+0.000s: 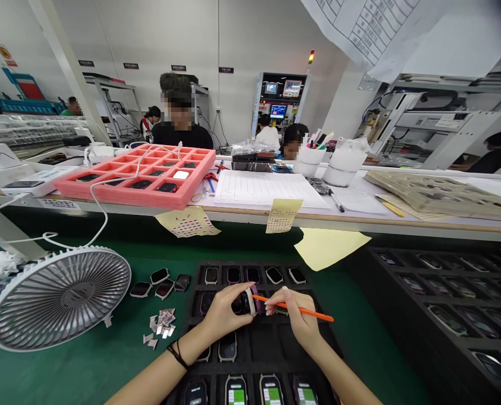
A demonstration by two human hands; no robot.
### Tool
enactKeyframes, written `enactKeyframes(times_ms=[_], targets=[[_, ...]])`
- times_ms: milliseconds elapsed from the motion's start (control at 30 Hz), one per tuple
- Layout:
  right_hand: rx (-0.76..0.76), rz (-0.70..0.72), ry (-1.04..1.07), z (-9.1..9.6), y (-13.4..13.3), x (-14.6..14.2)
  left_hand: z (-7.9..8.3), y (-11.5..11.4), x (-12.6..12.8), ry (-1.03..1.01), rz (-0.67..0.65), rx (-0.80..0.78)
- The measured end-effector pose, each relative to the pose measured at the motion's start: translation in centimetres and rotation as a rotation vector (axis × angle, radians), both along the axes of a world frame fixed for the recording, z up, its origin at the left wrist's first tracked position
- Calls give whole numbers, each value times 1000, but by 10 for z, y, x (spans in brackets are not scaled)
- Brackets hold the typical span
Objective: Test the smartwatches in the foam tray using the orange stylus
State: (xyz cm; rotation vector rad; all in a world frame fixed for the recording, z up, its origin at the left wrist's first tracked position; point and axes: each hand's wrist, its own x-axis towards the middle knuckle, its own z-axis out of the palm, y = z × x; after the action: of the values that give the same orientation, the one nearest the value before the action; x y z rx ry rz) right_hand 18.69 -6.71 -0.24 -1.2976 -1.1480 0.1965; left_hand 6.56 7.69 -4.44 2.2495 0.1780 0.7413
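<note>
My left hand (225, 312) pinches a small watch body (249, 302) on its edge above a black foam tray (254, 343). My right hand (295, 318) grips an orange stick (313, 313) like a pen, its tip touching the watch body. The tray holds several more watch bodies in its pockets, some at the near edge with green screens (236, 394).
A white desk fan (60, 295) stands left on the green mat, beside loose watch bodies (160, 283) and small silvery pieces (160, 325). Another black tray (453, 309) lies right. A raised shelf carries a pink tray (143, 174), papers and cups. People work beyond it.
</note>
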Motion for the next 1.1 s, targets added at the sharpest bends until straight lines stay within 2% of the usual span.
enactKeyframes(times_ms=[1100], targets=[[40, -26, -3, -4, 3, -1, -4, 1, 0, 15, -24, 1]])
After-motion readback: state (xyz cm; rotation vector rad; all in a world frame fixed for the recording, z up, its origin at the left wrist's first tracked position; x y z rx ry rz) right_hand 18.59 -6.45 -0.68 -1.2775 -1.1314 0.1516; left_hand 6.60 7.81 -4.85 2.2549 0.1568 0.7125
